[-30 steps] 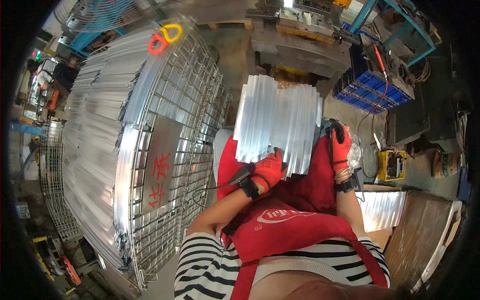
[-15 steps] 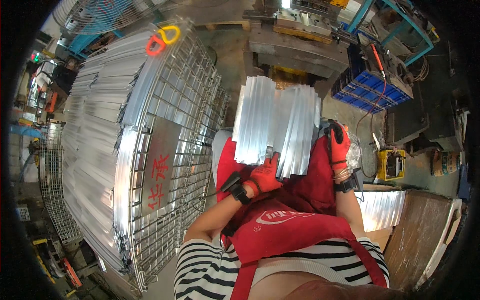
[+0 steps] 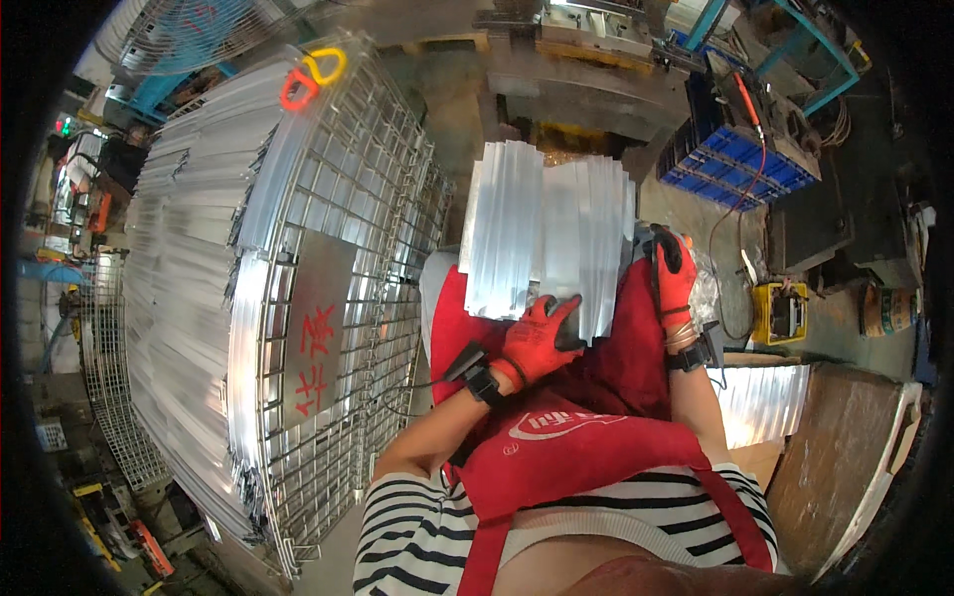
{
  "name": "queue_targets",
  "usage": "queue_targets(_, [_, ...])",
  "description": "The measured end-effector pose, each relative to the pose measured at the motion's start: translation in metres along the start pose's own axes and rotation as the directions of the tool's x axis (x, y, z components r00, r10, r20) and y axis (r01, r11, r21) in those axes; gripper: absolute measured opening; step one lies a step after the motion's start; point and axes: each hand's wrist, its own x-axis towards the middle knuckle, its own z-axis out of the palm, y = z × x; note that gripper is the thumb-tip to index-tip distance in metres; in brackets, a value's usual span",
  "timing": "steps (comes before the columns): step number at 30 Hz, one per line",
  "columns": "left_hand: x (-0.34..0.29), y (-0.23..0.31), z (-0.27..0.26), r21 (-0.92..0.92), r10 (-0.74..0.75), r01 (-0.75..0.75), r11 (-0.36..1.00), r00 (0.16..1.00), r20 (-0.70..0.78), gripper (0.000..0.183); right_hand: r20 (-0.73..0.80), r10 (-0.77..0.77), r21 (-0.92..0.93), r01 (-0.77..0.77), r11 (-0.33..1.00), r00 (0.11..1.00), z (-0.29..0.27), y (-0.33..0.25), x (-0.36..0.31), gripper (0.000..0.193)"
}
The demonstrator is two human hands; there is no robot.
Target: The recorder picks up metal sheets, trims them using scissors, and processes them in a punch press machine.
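A stack of long silver metal strips (image 3: 507, 223) lies in front of my lap, in two side-by-side bundles with uneven ends. My left hand (image 3: 542, 343), in a red glove with dark fingertips, is at the near end of the right bundle. Its fingers are spread and touch the strip ends. Just to the right of the stack is my right hand (image 3: 676, 283), also gloved in red and black. Its fingers are curled, and what they hold, if anything, is hidden.
A tall wire cage (image 3: 338, 278) packed with similar strips stands on the left. Blue crates (image 3: 740, 169) and a yellow bin (image 3: 781, 313) are on the right. More strips (image 3: 760, 405) sit in a box at lower right. Heavy machinery (image 3: 586, 94) stands ahead.
My left hand has shifted slightly right, and its fingers are now spread over the strip ends. The right bundle's strips lie straighter, their near ends farther from me. My right hand has barely moved.
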Motion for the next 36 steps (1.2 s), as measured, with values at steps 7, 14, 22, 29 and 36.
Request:
queue_targets(7, [0.006, -0.012, -0.005, 0.058, -0.298, 0.302, 0.951, 0.952, -0.067, 0.097, -0.035, 0.028, 0.083, -0.025, 0.996, 0.999, 0.001, -0.007, 0.01, 0.022])
queue_targets(14, [0.01, -0.026, 0.012, 0.061, -0.331, 0.328, 0.943, 0.942, 0.055, 0.096, 0.008, 0.028, 0.02, -0.028, 0.999, 1.0, 0.002, -0.001, 0.005, 0.023])
queue_targets(22, [0.003, -0.031, 0.02, -0.097, -0.278, 0.272, 0.957, 0.959, -0.05, 0.096, 0.005, 0.024, 0.07, -0.024, 0.997, 1.0, -0.002, -0.007, 0.002, 0.024])
queue_targets(29, [0.012, -0.013, 0.008, 0.089, -0.285, 0.281, 0.955, 0.958, 0.027, 0.102, 0.006, 0.021, 0.03, -0.021, 0.999, 1.0, -0.001, -0.009, 0.005, 0.024])
queue_targets(36, [-0.003, -0.025, -0.003, -0.161, -0.206, 0.179, 0.971, 0.963, -0.173, 0.076, 0.002, 0.055, 0.051, -0.055, 0.997, 0.998, -0.006, -0.017, 0.006, 0.025])
